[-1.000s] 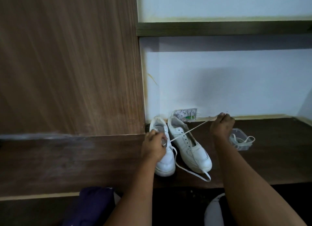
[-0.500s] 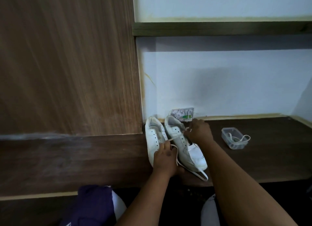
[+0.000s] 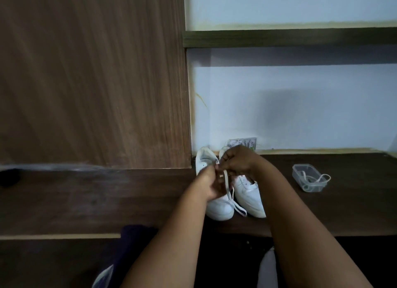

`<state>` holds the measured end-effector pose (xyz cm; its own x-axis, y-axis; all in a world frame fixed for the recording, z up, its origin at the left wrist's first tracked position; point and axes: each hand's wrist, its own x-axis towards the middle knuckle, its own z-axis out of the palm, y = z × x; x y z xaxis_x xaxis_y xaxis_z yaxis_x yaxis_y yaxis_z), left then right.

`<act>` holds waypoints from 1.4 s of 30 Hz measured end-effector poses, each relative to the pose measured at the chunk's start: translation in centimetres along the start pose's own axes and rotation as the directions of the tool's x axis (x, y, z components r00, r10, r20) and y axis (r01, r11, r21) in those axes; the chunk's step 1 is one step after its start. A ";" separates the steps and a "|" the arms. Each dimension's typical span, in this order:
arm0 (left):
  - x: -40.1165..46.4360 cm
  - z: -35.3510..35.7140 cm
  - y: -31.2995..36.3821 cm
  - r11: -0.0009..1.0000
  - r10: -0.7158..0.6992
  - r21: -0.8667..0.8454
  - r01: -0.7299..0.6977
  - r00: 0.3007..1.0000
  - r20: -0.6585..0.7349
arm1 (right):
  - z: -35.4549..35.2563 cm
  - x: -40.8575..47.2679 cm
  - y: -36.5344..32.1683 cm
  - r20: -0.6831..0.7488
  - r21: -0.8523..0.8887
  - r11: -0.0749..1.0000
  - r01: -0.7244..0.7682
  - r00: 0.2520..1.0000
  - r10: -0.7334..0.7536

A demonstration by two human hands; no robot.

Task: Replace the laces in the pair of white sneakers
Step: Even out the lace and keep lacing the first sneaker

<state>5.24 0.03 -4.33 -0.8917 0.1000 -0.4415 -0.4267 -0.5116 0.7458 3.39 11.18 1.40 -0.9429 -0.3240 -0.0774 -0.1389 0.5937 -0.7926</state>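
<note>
Two white sneakers stand side by side on the dark wooden counter [image 3: 322, 212], heels toward the wall, toes toward the person. The left sneaker [image 3: 219, 206] sits close beside the tall wood panel [image 3: 92, 77]; the right sneaker [image 3: 249, 191] lies just beside it, angled slightly to the right. Both hands meet over the sneakers' lacing area. The left hand [image 3: 211, 183] has its fingers curled, its grip narrow and pinching a flat white lace [image 3: 226, 180] that runs down between the two toes and ends in a loose loop on the counter. The right hand [image 3: 238, 162] is curled above the right sneaker's opening, its fingertips touching the lace's upper end; how tightly it pinches cannot be told. To the right, well apart from the sneakers, a small clear plastic tub [image 3: 300, 176] holds another white lace [image 3: 318, 179], one loop hanging over its rim. Against the pale wall behind the sneakers leans a small printed card [image 3: 247, 142]; its markings are too blurred to read. No brand or writing is legible on the sneakers. A dark shelf [image 3: 290, 37] runs along the wall above.
</note>
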 end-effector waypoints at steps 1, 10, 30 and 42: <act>-0.4 0.0 1.2 1.000 0.022 0.000 -0.022 1.000 0.016 | 0.3 0.1 -0.3 -0.017 0.008 1.000 0.010 1.000 -0.010; 0.3 -2.5 5.0 0.791 0.304 0.559 -0.247 0.952 -0.009 | 1.6 2.0 2.9 -0.055 0.432 0.901 0.046 0.998 -0.025; 5.5 -4.8 0.6 0.596 0.415 0.802 0.044 0.838 -0.355 | 5.1 4.5 6.9 -0.075 -0.449 0.866 0.219 0.957 -0.281; 4.9 -6.1 1.3 0.864 0.144 0.503 -0.016 0.965 -0.218 | 6.8 5.4 7.2 0.010 -0.424 0.879 0.217 0.972 -0.235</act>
<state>1.22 -5.31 -8.59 -0.8893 -0.1633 -0.4271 -0.4307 -0.0148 0.9024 -0.65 8.68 -8.82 -0.8805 -0.4623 0.1051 -0.4556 0.7639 -0.4570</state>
